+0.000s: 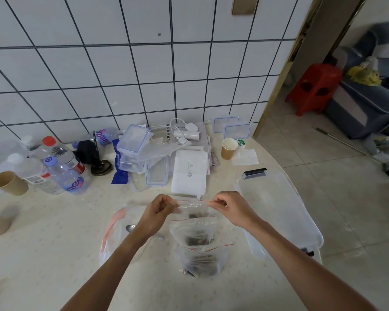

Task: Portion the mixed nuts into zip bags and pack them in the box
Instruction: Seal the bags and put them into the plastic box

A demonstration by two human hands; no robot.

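Both hands pinch one zip bag [194, 208] by its red-lined top, left hand [161, 209], right hand [228, 206], above the table [54, 243]. Dark nuts sit inside. Two filled bags [198, 248] lie beneath; clear storage box [279, 209] just right.

Even, soft daylight, bright but flat; shadows under the forearms on the table [54, 243] are faint. The wide lens bows the wall tiles [121, 75] strongly toward the edges. Slightly soft overall; the clear zip bag [194, 209] looks smeared, perhaps from motion blur
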